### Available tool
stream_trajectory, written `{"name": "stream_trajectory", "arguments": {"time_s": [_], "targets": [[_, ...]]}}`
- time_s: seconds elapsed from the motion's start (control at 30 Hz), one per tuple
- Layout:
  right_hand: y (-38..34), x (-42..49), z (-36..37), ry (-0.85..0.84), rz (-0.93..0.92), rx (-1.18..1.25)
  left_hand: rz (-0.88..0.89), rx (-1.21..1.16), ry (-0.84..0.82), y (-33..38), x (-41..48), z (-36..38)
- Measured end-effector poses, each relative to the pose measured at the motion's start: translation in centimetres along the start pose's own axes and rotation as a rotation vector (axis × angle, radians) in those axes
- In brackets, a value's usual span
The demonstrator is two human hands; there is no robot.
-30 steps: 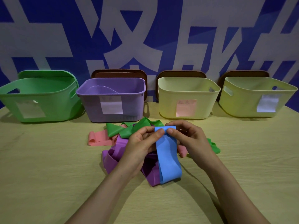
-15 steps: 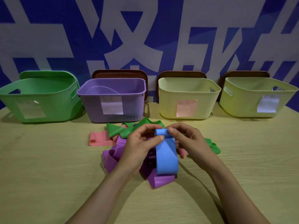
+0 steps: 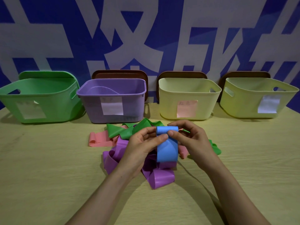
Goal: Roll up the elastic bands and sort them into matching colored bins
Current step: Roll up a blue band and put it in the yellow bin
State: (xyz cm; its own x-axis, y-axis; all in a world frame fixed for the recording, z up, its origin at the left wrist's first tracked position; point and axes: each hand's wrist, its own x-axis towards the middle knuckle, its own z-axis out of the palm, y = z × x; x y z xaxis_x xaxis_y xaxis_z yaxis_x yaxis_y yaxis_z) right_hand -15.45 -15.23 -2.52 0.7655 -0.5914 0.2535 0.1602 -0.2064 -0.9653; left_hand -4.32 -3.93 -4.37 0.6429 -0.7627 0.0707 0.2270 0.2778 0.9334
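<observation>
Both hands hold a blue elastic band (image 3: 167, 149) above a pile of bands at the table's middle. My left hand (image 3: 142, 148) and my right hand (image 3: 193, 142) pinch its rolled top end between thumbs and fingers; the loose tail hangs down. Under them lie purple bands (image 3: 159, 176), green bands (image 3: 123, 131) and a pink band (image 3: 100, 138). Along the back stand a green bin (image 3: 53, 109), a purple bin (image 3: 90, 108), a yellow bin with a pink label (image 3: 168, 103) and a yellow-green bin with a pale label (image 3: 240, 103).
Brown lids (image 3: 120, 74) lean behind the three right bins against a blue and white wall. A green lid (image 3: 47, 74) stands behind the green bin. The wooden table (image 3: 40, 168) stretches to both sides of the pile.
The blue band's top end has been rolled further down, so the hanging tail is shorter. More of the purple band below shows.
</observation>
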Motion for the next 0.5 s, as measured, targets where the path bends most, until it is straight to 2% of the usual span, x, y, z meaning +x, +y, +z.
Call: {"name": "stream_trajectory", "arguments": {"time_s": [0.5], "targets": [[0.05,0.09,-0.08,-0.044,0.052,-0.018,0.116,0.158,0.024,-0.09,-0.06,-0.62]]}}
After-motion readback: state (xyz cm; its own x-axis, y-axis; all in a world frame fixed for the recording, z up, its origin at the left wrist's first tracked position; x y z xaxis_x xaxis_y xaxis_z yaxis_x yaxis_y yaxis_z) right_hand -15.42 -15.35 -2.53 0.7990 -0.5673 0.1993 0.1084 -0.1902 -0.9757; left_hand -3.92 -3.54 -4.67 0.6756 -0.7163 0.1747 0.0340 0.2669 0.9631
